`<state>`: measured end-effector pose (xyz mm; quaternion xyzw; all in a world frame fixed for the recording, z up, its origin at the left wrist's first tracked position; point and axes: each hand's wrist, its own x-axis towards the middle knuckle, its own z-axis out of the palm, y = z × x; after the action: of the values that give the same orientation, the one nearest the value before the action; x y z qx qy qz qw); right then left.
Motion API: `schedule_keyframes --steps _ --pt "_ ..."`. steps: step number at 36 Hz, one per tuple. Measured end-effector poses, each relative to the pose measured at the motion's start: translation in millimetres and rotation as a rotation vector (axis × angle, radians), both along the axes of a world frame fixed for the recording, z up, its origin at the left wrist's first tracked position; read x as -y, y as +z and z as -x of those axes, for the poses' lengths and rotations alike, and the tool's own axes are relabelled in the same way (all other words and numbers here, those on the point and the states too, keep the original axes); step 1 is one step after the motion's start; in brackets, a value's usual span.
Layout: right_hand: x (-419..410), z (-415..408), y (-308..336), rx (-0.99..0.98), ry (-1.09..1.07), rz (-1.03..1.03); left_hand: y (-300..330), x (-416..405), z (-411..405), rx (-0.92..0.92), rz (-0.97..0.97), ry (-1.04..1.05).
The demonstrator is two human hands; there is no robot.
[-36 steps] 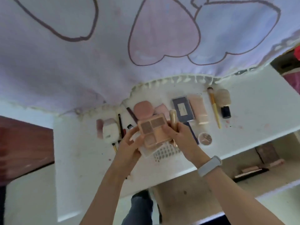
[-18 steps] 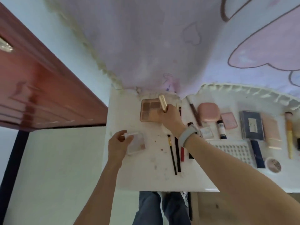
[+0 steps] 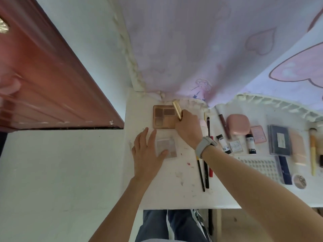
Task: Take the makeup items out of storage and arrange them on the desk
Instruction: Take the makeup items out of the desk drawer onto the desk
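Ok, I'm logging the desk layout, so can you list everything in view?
eyeshadow palette: 1, brown, desk's far left.
clear lid: 1, transparent, under the left thumb.
gold tube: 1, in the right hand.
pencils: about 3, black and red, mid-desk.
pink compact: 1, right of the pencils.
small tubes: 2, black and white.
dark case: 1, navy, far right.
desk: 1, white.
door: 1, red-brown, left.
left hand: flat on the desk.
right hand: grips the gold tube.
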<state>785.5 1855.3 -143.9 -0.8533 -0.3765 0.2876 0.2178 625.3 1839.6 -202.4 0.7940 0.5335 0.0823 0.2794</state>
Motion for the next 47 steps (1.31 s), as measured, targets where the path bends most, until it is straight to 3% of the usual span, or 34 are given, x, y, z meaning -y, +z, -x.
schedule_keyframes --steps 2,5,11,22,27,32,37,41,47 --pt "13 2 0 0.032 -0.033 -0.064 -7 -4 2 -0.128 -0.019 -0.139" --pt "40 11 -4 -0.117 -0.101 -0.052 -16 -15 2 -0.22 -0.031 -0.265" --pt "86 36 -25 -0.242 -0.18 -0.041 -22 -26 6 -0.2 -0.044 -0.323" --pt "97 59 -28 0.066 -0.024 -0.126 -17 -15 8 -0.156 -0.098 -0.403" --pt "96 62 -28 0.086 0.017 -0.152 -16 -14 7 -0.174 -0.08 -0.394" --pt "115 56 -24 0.036 -0.029 -0.224 3 -3 -2 0.01 -0.085 -0.229" --pt "165 38 -14 0.028 -0.147 -0.288 27 30 -33 0.141 -0.121 -0.26" --pt "225 21 -11 0.034 -0.35 -0.313 40 71 -67 0.239 -0.066 -0.425" --pt "333 -2 -24 -0.032 -0.678 -0.13 48 155 -116 0.326 0.051 -0.771"
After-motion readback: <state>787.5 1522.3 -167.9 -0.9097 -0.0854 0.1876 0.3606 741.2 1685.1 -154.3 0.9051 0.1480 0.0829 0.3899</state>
